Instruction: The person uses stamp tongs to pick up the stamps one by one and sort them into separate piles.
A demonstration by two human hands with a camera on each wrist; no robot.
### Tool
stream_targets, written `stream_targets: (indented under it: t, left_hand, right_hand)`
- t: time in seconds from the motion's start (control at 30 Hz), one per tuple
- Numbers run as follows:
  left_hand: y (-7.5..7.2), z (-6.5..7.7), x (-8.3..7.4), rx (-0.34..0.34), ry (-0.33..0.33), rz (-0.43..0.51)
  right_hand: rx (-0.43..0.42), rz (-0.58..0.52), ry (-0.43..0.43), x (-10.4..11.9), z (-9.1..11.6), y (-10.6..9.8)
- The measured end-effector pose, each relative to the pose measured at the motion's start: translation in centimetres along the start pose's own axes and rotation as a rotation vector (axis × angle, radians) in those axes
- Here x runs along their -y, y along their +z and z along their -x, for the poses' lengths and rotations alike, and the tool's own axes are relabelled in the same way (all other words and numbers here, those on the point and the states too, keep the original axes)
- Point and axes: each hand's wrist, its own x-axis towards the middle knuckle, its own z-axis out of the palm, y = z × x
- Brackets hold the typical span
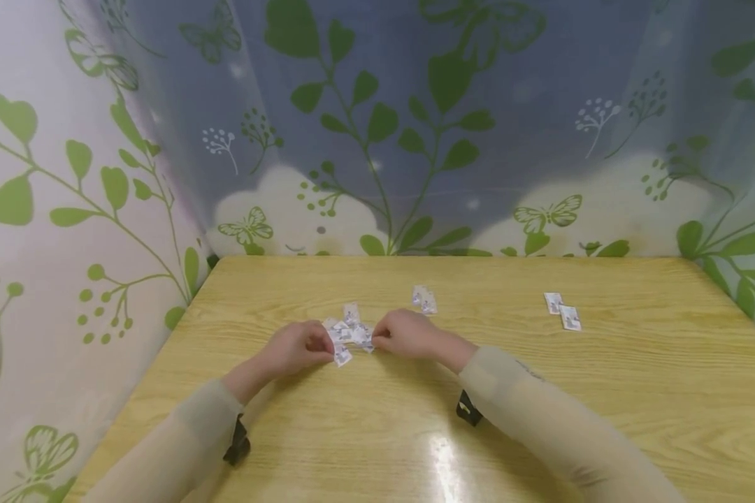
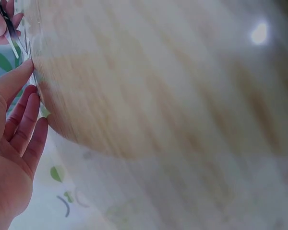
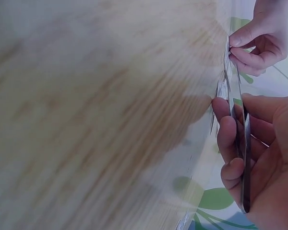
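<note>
A cluster of small printed cards [image 1: 346, 334] lies on the wooden table between the hands. From the left, my left hand [image 1: 296, 349] pinches the edge of a card [image 1: 342, 358], as far as its thumb and finger show. On the other side, my right hand [image 1: 409, 337] grips metal tweezers [image 3: 246, 163], whose tips point towards the left hand. In the left wrist view the tweezers [image 2: 8, 29] appear at the top left. The wrist views show the cards only edge-on, so whether the tweezers hold one is hidden.
Beyond the right hand lie overlapping cards [image 1: 424, 299]. Two more cards [image 1: 563, 311] lie further right. The table [image 1: 654, 391] reaches back to a patterned curtain [image 1: 377, 126], with another curtain [image 1: 69, 230] along its left side.
</note>
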Motion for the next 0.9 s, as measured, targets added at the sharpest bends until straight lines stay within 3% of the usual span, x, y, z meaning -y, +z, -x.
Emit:
stream_targets:
  t: [0.43, 0.9]
  left_hand:
    - [-0.1, 0.01, -0.33, 0.001, -0.031, -0.028]
    - [-0.04, 0.0, -0.49, -0.006, -0.065, -0.029]
  right_hand:
    - [0.006, 0.003, 0.074, 0.67, -0.32, -0.21]
    - [0.021, -0.034, 0.091, 0.66, -0.46, -0.12]
